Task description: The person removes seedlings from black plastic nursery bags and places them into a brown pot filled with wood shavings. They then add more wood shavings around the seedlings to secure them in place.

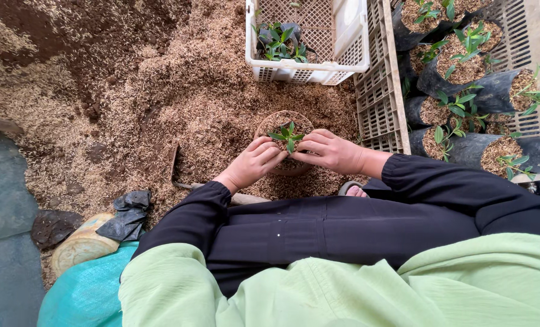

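A small green seedling [288, 136] stands in a round grow bag [280, 122] filled with husk mix, set on the husk-covered ground. My left hand [253, 163] and my right hand [330, 151] rest on the near side of the bag. Fingertips of both hands press into the mix around the seedling's stem. Neither hand lifts anything. Both arms wear dark sleeves.
A white plastic crate [350, 36] with loose seedlings [280, 43] sits beyond the bag. At the right, a slatted tray [379, 91] carries several black bags with planted seedlings [457, 106]. Empty black bags [126, 215] and a tool handle [245, 198] lie at the left.
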Motion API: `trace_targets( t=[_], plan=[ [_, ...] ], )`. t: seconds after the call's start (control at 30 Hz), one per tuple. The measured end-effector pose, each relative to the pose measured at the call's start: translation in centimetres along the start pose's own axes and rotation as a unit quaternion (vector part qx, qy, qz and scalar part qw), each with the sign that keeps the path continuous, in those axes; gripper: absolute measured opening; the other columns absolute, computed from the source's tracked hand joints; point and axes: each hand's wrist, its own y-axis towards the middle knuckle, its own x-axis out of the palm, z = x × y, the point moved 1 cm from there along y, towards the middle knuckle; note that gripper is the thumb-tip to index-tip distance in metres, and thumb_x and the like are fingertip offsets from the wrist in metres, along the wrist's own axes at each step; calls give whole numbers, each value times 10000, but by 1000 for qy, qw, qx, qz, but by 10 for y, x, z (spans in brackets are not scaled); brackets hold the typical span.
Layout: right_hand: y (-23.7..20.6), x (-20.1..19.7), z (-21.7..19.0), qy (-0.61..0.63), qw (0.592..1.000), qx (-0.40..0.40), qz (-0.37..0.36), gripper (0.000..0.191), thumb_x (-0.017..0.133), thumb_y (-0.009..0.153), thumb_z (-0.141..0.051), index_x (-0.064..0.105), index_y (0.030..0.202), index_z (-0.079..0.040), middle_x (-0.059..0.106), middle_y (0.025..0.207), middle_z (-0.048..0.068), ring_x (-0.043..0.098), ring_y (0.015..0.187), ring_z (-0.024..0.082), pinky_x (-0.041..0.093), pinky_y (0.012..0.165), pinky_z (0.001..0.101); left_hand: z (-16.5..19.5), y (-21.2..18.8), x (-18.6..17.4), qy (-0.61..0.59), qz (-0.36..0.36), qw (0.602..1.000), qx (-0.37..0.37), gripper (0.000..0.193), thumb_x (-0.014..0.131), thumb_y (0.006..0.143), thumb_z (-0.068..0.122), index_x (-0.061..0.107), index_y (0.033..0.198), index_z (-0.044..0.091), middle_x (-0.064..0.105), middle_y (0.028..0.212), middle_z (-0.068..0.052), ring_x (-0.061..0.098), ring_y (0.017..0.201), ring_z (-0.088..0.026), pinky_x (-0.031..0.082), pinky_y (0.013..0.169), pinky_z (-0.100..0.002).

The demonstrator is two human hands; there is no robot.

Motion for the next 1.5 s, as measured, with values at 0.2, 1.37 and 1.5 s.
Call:
trace_targets(
  t=[0.2, 1.37, 1.5],
  plan=[
    [6, 10, 13, 34, 999, 8, -40, 476, 649, 818, -70, 671, 1291, -28, 613, 1152, 96, 594, 1146, 270, 454, 1041, 428, -12, 5, 11, -7, 0, 1000, -11, 345, 660, 859, 96, 671, 1199, 40, 575, 1076, -71, 582, 1135, -268, 447, 1134, -426],
    [-1, 54, 80, 168, 938, 290, -87, 744, 562, 676, 88, 536, 1399, -85, 525, 1453, 136, 458, 1376, 336, 376, 1111, 490, -20, 24, 7, -212, -33, 938, -272, 578, 685, 842, 203, 551, 1383, 51, 480, 1302, -134, 416, 1332, -310, 295, 1062, -476],
    [24, 54, 95, 125, 948, 207, -208, 1031, 643, 553, 85, 428, 1524, -187, 376, 1607, 97, 311, 1444, 341, 286, 1117, 526, -16, 32, 8, -190, -24, 944, -268, 651, 757, 812, 329, 566, 1387, 91, 467, 1298, -144, 409, 1311, -327, 283, 1025, -490]
  ],
)
